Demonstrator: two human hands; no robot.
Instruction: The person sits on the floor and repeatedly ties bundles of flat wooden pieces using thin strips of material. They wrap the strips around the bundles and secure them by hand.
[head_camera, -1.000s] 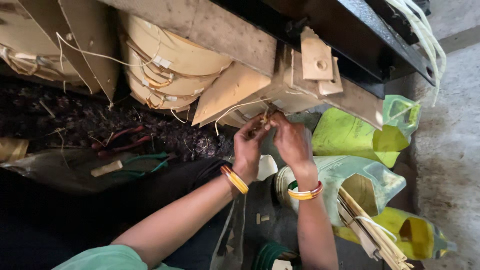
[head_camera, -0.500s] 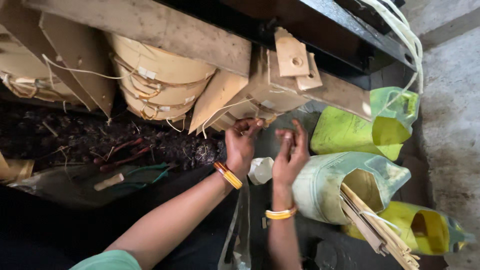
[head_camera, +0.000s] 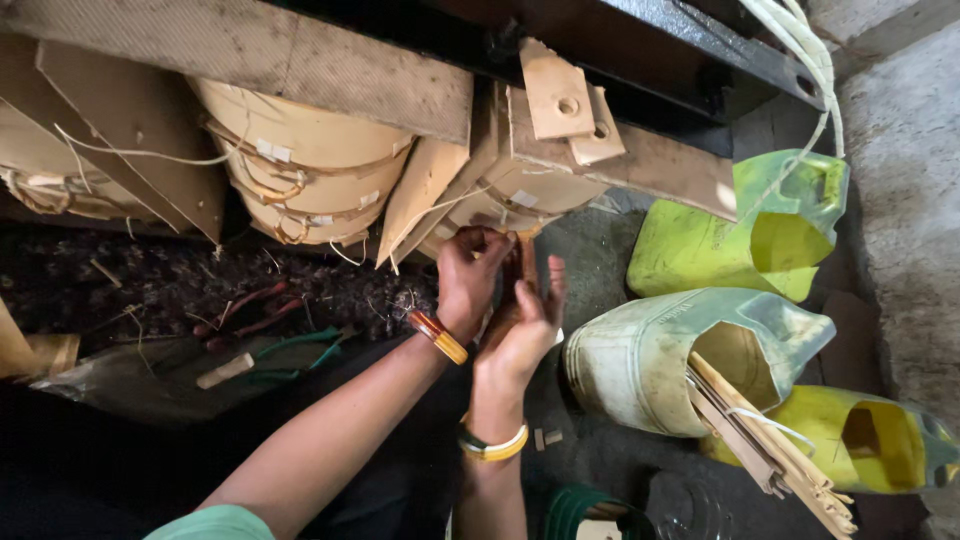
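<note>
Under the dark beam (head_camera: 640, 60), both hands (head_camera: 500, 300) pinch an upright strip (head_camera: 527, 262).

Both forearms reach up and forward, converging side by side. The left hand (head_camera: 468, 282) is curled, its fingers bent inward, pinching. The right hand (head_camera: 522, 322) sits just below and beside it, palm turned toward the left, fingers extended upward. Each wrist wears a bangle.

Thin brown strip (head_camera: 524, 262), perhaps stiff card, upright just below the paper-wrapped coil (head_camera: 530, 195).
</note>
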